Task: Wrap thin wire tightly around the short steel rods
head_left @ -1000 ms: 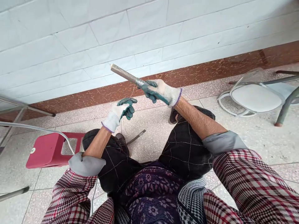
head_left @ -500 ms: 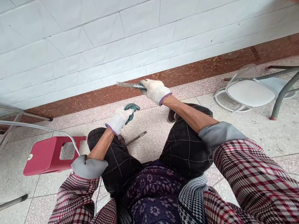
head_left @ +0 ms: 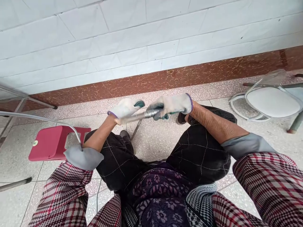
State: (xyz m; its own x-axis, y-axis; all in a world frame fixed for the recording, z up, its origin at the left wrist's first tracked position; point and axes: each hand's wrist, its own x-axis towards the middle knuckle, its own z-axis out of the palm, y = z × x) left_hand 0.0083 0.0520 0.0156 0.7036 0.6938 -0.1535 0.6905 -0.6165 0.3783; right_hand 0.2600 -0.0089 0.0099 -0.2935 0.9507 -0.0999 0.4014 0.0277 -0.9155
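Rod point(head_left: 133, 118) lies near level (tip leftward) in right hand point(head_left: 170, 105).

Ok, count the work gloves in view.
2. One is on the left hand, curled by the rod's end; the other is on the right hand, gripping the rod's wire-wrapped part. None else shows.

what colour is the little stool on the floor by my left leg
Red stool, clearest in the head view.

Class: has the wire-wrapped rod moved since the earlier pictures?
Yes. The rod has dropped from above the brown skirting to below it, tip now at the left hand.
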